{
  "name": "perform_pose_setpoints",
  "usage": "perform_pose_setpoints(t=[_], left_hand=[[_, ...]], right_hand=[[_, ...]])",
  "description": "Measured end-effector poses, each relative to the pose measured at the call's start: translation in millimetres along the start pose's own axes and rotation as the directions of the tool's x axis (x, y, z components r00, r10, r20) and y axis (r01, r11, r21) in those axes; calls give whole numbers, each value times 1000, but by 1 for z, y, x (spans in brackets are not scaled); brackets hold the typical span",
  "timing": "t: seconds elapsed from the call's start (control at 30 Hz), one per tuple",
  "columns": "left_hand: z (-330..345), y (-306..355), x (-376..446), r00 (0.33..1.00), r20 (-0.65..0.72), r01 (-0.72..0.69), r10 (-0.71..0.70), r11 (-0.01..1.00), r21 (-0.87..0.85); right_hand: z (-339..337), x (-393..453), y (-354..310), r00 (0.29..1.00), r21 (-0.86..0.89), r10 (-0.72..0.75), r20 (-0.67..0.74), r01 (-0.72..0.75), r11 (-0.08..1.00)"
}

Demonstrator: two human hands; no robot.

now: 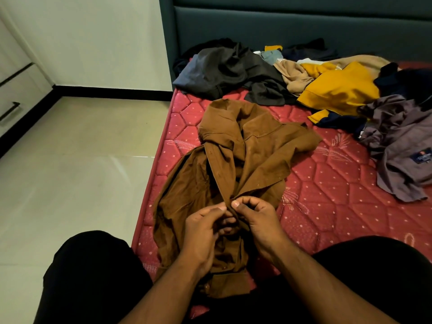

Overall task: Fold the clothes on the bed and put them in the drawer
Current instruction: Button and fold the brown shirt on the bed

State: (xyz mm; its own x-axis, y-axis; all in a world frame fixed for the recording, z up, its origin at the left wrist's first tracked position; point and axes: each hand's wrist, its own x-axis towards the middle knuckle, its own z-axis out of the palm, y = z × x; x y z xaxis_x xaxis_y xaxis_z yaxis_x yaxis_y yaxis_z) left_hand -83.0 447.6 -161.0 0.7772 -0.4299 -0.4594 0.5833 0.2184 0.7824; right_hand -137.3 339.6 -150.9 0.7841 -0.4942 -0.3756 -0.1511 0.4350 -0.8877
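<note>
A brown button-up shirt (247, 148) lies crumpled on the red quilted mattress (327, 206), its collar toward the headboard and its lower part drawn up onto my lap. My left hand (203, 232) and my right hand (254, 218) meet at the shirt's front placket, each pinching the brown cloth between thumb and fingers. The fingertips touch one another there. Part of the shirt's hem is hidden under my wrists.
Unfolded clothes lie near the dark headboard (292, 22): a dark grey garment (229, 71), a beige one (294, 76), a mustard-yellow one (339, 87) and a mauve shirt (402, 146) at the right. White drawers with black handles (10, 111) stand at far left, beyond pale floor tiles (77, 164).
</note>
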Motion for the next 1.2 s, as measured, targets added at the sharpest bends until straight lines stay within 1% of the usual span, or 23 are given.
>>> perform_pose_setpoints(t=[0.07,0.13,0.2,0.3,0.43,0.53,0.6,0.7,0.87,1.03,1.2], left_hand=[[-3,2,4,998,-24,63,-64,996,-59],[-3,2,5,997,-31,62,-64,996,-67],[0,1,4,998,-52,30,-32,999,-34],[3,1,3,994,-96,-44,52,995,87],[4,4,3,985,-46,-151,166,960,235],[5,3,0,975,-21,-206,221,938,280],[5,0,-1,975,-38,-200,219,940,277],[4,-1,0,977,-42,-192,209,949,251],[3,0,2,988,11,-152,153,967,203],[-10,4,13,980,68,-196,185,942,272],[-15,4,19,986,91,-160,138,939,305]], right_hand=[[0,1,0,1000,-22,8,5,-7,1000],[-1,2,0,1000,-34,17,7,-17,999],[-2,2,-1,999,-25,40,33,-40,999],[-3,2,1,998,-40,45,41,-44,998],[0,3,1,999,-26,27,23,-26,999],[-1,4,4,1000,-18,-10,0,10,1000],[-2,4,9,999,-44,-36,-14,35,998],[-2,5,13,999,-62,-43,3,43,997],[-3,4,11,999,-48,-35,19,36,998],[-2,4,10,997,-68,-71,-40,68,995],[-3,4,12,994,-58,-105,-32,103,993]])
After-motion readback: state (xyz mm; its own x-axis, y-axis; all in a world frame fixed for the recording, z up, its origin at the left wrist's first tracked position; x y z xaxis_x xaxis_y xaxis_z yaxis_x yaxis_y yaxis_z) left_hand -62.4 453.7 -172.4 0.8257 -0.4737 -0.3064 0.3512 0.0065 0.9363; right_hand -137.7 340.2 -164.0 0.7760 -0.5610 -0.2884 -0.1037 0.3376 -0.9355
